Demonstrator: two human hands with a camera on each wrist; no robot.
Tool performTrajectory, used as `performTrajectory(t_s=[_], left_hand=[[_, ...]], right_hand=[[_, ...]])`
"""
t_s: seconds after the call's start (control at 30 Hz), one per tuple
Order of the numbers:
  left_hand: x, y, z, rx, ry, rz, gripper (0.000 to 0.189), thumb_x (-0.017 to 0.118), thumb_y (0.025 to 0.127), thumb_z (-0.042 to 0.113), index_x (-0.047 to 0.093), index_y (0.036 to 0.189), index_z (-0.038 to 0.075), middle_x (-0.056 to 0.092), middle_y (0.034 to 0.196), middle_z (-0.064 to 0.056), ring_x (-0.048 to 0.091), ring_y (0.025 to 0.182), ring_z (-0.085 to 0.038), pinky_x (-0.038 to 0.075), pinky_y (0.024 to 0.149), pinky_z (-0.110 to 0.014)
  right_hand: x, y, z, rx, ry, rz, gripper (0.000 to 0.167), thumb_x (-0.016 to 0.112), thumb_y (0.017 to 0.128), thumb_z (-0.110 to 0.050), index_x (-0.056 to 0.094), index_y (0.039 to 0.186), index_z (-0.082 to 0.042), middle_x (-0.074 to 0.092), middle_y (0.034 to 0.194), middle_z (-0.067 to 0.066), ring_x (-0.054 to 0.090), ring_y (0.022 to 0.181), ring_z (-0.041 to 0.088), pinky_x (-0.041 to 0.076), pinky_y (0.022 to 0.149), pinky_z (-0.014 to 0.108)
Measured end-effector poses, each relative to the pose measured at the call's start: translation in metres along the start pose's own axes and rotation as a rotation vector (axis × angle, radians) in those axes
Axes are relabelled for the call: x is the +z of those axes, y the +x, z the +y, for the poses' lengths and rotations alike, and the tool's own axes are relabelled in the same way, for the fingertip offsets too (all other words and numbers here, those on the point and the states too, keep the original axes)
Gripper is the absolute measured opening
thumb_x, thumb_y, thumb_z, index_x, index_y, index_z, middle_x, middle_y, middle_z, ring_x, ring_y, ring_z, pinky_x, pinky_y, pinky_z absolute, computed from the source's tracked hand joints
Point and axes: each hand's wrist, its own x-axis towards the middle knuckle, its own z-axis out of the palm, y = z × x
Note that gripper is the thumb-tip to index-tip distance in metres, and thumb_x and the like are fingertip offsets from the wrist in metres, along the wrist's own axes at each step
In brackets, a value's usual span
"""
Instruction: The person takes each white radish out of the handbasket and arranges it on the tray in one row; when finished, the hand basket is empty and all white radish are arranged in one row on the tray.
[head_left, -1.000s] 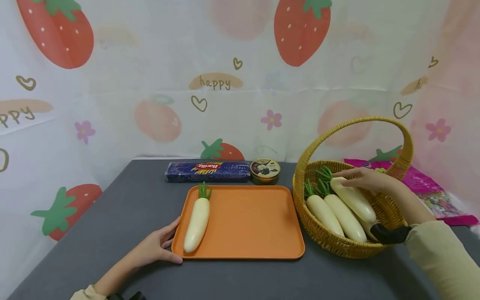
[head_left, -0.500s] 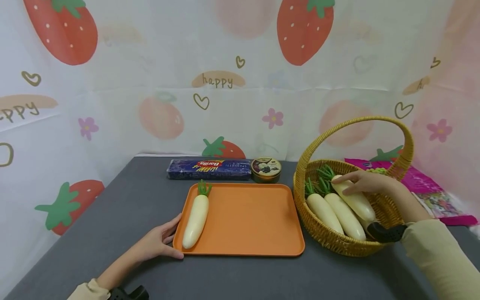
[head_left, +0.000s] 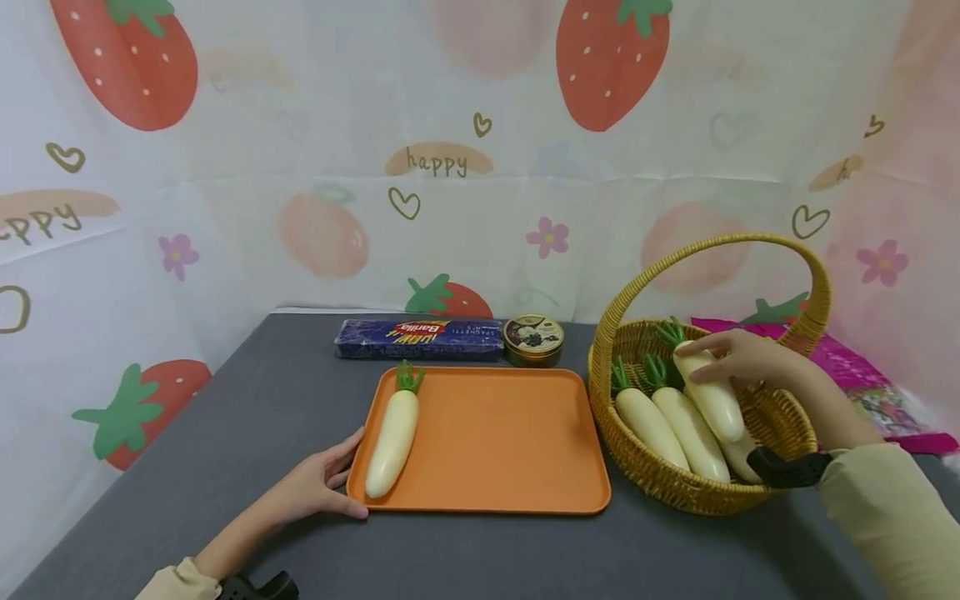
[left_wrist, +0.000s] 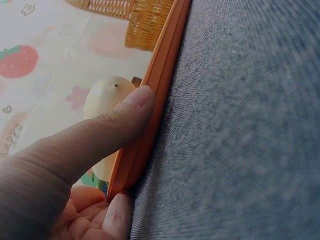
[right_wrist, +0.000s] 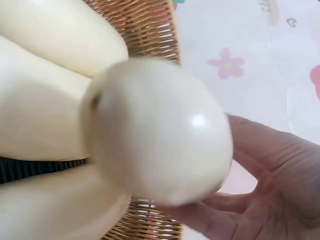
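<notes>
While the left hand (head_left: 322, 483) pinches the near left corner of the orange rectangular tray (head_left: 495, 446), the right hand (head_left: 742, 360), gripping a long white radish (head_left: 718, 408) inside the yellow wicker basket (head_left: 633, 468) at right, has raised its leafy end, seemingly freeing it from the other radishes (head_left: 651, 429).

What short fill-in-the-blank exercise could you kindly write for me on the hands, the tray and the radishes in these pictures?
1. The hand gripping a white radish at the woven basket is the person's ____ one.
2. The other hand touches the tray, which is coloured ____.
3. The number of white radishes lying on the tray is ____.
4. The large word on the blue package's red label is ____.

Missing words: right; orange; one; Barilla.
</notes>
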Motion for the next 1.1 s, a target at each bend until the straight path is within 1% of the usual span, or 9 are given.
performTrajectory(t_s=[0.2,0.3,0.43,0.5,0.6,0.67,0.83,0.93,1.1], left_hand=[[0.000,0.001,0.003,-0.021,0.010,0.016,0.105,0.080,0.067,0.016,0.008,0.142,-0.003,0.007,0.144,-0.023,0.014,0.129,-0.032,0.031,0.097,-0.035],[-0.001,0.002,0.003,-0.019,0.016,0.018,0.105,0.080,0.067,0.017,0.008,0.142,-0.003,0.007,0.144,-0.023,0.014,0.129,-0.032,0.031,0.097,-0.036],[-0.001,0.001,0.002,-0.002,0.015,0.010,0.105,0.079,0.068,0.016,0.007,0.141,-0.004,0.006,0.144,-0.024,0.013,0.129,-0.033,0.031,0.097,-0.036],[-0.001,0.001,0.001,0.007,0.006,-0.001,0.105,0.079,0.068,0.015,0.007,0.141,-0.004,0.005,0.144,-0.025,0.012,0.129,-0.033,0.031,0.097,-0.035],[0.001,0.001,-0.001,0.018,-0.005,-0.009,0.104,0.079,0.068,0.014,0.007,0.141,-0.005,0.005,0.144,-0.025,0.012,0.129,-0.033,0.031,0.097,-0.033],[0.002,0.001,-0.001,0.022,-0.012,-0.011,0.104,0.079,0.068,0.013,0.007,0.141,-0.005,0.004,0.144,-0.025,0.012,0.129,-0.033,0.031,0.097,-0.033],[0.002,0.002,0.002,0.021,-0.024,-0.004,0.104,0.079,0.067,0.012,0.007,0.141,-0.005,0.004,0.144,-0.025,0.012,0.129,-0.033,0.031,0.096,-0.032],[0.001,0.001,0.002,0.016,-0.019,-0.002,0.105,0.079,0.068,0.013,0.006,0.141,-0.004,0.004,0.144,-0.025,0.011,0.129,-0.033,0.031,0.097,-0.033],[0.001,-0.002,0.002,0.003,-0.007,0.006,0.105,0.079,0.068,0.014,0.007,0.141,-0.004,0.005,0.144,-0.024,0.012,0.129,-0.033,0.030,0.097,-0.034]], right_hand=[[-0.011,-0.012,-0.002,-0.033,-0.022,0.094,0.060,0.060,0.086,-0.033,0.042,0.133,-0.002,0.034,0.128,0.032,0.053,0.078,0.022,0.050,0.061,0.038],[-0.016,-0.018,-0.002,-0.031,0.013,0.111,0.059,0.057,0.089,-0.031,0.038,0.135,-0.002,0.028,0.130,0.034,0.054,0.083,0.031,0.050,0.063,0.042],[-0.016,-0.025,-0.003,-0.059,0.017,0.128,0.056,0.053,0.091,-0.029,0.035,0.137,-0.001,0.022,0.133,0.035,0.045,0.105,0.042,0.050,0.070,0.041],[-0.012,-0.031,-0.006,-0.083,-0.009,0.164,0.055,0.052,0.091,-0.029,0.036,0.137,-0.003,0.026,0.133,0.032,0.046,0.105,0.041,0.050,0.070,0.040],[-0.006,-0.041,-0.013,-0.107,-0.028,0.232,0.054,0.054,0.090,-0.030,0.039,0.136,-0.007,0.030,0.135,0.025,0.050,0.101,0.034,0.051,0.067,0.036],[-0.002,-0.048,-0.019,-0.122,-0.023,0.254,0.053,0.054,0.090,-0.030,0.039,0.137,-0.009,0.029,0.137,0.023,0.050,0.102,0.034,0.051,0.066,0.034],[0.008,-0.061,-0.033,-0.134,0.020,0.230,0.052,0.052,0.091,-0.029,0.037,0.138,-0.012,0.023,0.141,0.020,0.037,0.116,0.040,0.050,0.073,0.033],[0.017,-0.066,-0.038,-0.143,0.058,0.219,0.050,0.052,0.092,-0.027,0.038,0.138,-0.012,0.024,0.141,0.019,0.037,0.116,0.040,0.050,0.074,0.034],[0.036,-0.077,-0.042,-0.167,0.066,0.239,0.048,0.054,0.091,-0.025,0.042,0.136,-0.014,0.027,0.140,0.018,0.041,0.114,0.040,0.051,0.071,0.032]])
